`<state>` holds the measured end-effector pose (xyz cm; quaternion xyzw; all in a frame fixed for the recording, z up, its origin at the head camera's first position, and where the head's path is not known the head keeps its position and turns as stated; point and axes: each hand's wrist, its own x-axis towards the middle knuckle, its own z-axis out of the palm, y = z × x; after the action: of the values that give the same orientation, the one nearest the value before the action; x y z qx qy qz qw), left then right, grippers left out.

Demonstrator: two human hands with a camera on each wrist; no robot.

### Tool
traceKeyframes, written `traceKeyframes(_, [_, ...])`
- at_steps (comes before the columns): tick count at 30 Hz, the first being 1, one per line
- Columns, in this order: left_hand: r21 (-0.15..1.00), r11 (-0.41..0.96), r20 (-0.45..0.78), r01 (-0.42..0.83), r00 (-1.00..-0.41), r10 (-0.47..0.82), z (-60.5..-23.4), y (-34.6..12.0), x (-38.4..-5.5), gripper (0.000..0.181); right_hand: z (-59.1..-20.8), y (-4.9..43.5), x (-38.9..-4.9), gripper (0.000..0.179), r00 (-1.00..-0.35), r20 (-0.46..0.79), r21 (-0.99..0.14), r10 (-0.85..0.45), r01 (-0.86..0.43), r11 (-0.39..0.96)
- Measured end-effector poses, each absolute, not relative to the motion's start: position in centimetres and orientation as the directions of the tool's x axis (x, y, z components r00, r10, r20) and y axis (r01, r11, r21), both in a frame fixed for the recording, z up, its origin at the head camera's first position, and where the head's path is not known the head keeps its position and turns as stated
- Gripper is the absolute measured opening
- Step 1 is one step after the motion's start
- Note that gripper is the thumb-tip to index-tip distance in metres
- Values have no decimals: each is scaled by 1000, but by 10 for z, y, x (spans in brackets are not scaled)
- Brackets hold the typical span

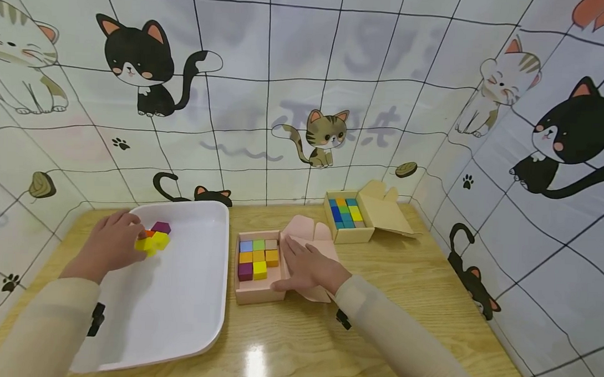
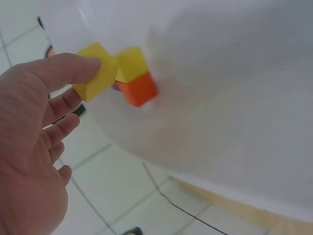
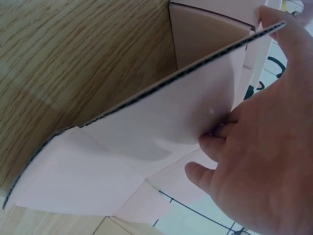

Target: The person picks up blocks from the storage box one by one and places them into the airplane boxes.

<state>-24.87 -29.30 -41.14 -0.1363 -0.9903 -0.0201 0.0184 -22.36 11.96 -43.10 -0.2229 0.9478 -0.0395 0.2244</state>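
Observation:
My left hand (image 1: 111,243) pinches a yellow cube (image 2: 98,72) between thumb and fingers, over the far left part of a white tray (image 1: 178,306). Close by in the tray are a second yellow cube (image 2: 131,64), an orange cube (image 2: 139,90) and a purple cube (image 1: 161,227). My right hand (image 1: 311,268) rests against the raised lid (image 3: 146,122) of a pink cardboard box (image 1: 260,296), its thumb at the box's side wall. Several coloured cubes (image 1: 258,256) lie in rows inside this box, with a bare strip at its near and right sides.
Behind and to the right stands a pale yellow box (image 1: 355,235) with several blue, green, yellow and orange cubes, its lid (image 1: 388,212) folded out to the right. All of this is on a wooden table (image 1: 378,291), against walls covered in a cat-print sheet (image 1: 245,109).

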Motion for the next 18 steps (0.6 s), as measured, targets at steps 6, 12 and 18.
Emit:
traceKeyframes(6, [146, 924, 101, 354, -934, 342, -385, -249, -244, 27, -431, 120, -225, 110, -801, -409, -183, -438, -398, 899])
traceKeyframes(12, [178, 875, 143, 449, -892, 429, -372, -192, -239, 26, -432, 120, -226, 111, -797, -406, -170, -447, -415, 894])
traceKeyframes(18, [159, 850, 132, 502, -864, 485, -377, -145, -240, 30, -430, 120, -227, 112, -792, -422, -160, -441, -413, 896])
